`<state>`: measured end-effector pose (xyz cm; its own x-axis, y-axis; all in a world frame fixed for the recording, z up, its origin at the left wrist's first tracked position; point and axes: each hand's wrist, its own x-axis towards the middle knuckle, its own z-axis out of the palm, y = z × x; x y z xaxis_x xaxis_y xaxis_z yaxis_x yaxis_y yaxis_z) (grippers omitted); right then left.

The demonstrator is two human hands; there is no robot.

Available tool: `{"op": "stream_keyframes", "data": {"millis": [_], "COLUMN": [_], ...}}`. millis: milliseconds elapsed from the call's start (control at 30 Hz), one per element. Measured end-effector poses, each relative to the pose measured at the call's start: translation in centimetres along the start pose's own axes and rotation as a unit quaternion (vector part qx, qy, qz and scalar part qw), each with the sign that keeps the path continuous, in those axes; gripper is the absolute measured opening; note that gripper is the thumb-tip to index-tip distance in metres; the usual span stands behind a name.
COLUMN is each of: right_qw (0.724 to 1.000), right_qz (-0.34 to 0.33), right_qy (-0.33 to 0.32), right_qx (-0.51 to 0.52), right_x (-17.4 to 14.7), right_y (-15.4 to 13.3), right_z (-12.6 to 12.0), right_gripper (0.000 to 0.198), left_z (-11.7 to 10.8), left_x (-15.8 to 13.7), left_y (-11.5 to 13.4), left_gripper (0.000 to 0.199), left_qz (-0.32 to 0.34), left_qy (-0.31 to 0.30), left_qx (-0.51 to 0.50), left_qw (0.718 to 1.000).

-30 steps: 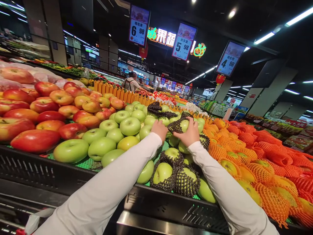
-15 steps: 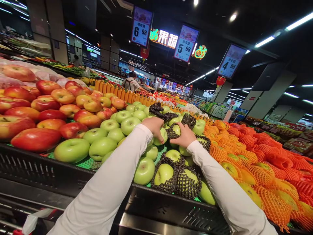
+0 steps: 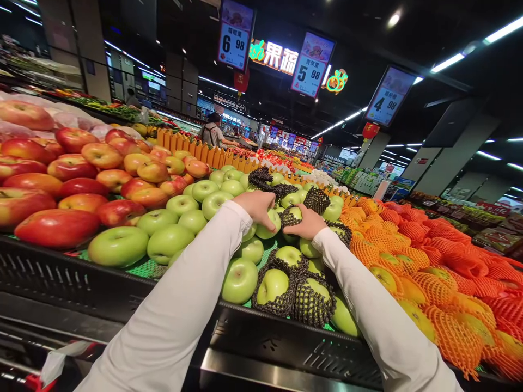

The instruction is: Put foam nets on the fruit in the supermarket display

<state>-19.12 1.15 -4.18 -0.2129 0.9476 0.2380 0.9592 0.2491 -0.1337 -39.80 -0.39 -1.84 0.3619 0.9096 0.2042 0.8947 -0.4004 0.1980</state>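
Two hands (image 3: 255,207) (image 3: 311,223) gripping green apples (image 3: 268,225), one black-netted, signs (image 3: 312,64) reading 6.98, 5.98, 4.98

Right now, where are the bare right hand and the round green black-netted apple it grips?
Bare right hand (image 3: 310,223): head view, back of hand.
Round green black-netted apple (image 3: 289,218): head view, netted side.
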Motion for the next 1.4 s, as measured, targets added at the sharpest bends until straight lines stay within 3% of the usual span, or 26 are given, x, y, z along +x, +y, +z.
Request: {"op": "stream_keyframes", "data": {"millis": [100, 200, 367, 467, 667, 833, 1033, 1167, 1267, 1400], "right_qw": [0.999, 1.000, 0.988, 0.972, 0.978, 0.969, 0.978, 0.981, 0.962, 0.922], "right_qz": [0.031, 0.020, -0.121, -0.172, -0.122, -0.134, -0.148, -0.090, -0.084, -0.051], "right_qy": [0.009, 0.001, -0.072, -0.129, -0.153, -0.180, -0.010, 0.135, 0.254, 0.384], "right_qx": [-0.002, -0.021, -0.071, -0.090, -0.077, -0.105, -0.147, -0.107, -0.047, 0.032], "right_x": [-0.2, -0.4, -0.3, -0.4, -0.7, -0.6, -2.7, -4.3, -5.0, -4.7], "right_y": [-0.1, -0.4, -0.9, -1.4, -2.2, -2.4, -2.3, -0.4, 1.9, 4.5], "right_z": [0.0, -0.1, -0.1, 0.0, -0.2, -0.1, -0.9, -3.7, -4.6, -3.8], "right_gripper": [0.098, 0.100, 0.105, 0.102, 0.096, 0.084, 0.084, 0.059, 0.039, 0.036], "left_z": [-0.1, -0.3, -0.3, 0.2, 1.1, 1.3, 2.0, 2.5, 2.5, 2.4], "left_x": [-0.3, -0.6, -0.6, -0.1, 0.6, 1.0, 2.7, 3.6, 3.7, 3.7], "left_y": [-0.1, 0.3, 1.2, 1.5, 2.1, 2.4, 1.8, 1.2, 1.2, 1.5], "left_gripper": [0.065, 0.063, 0.062, 0.062, 0.053, 0.052, 0.049, 0.047, 0.048, 0.048], "left_qz": [0.003, -0.015, -0.067, -0.062, -0.064, -0.007, 0.038, 0.040, 0.047, 0.033], "left_qy": [0.051, 0.101, 0.188, 0.202, 0.260, 0.219, 0.144, 0.083, 0.079, 0.124], "left_qx": [-0.034, -0.032, -0.013, 0.000, 0.043, 0.095, 0.126, 0.111, 0.110, 0.116], "left_qw": [0.998, 0.994, 0.980, 0.977, 0.962, 0.971, 0.981, 0.990, 0.990, 0.985]}}
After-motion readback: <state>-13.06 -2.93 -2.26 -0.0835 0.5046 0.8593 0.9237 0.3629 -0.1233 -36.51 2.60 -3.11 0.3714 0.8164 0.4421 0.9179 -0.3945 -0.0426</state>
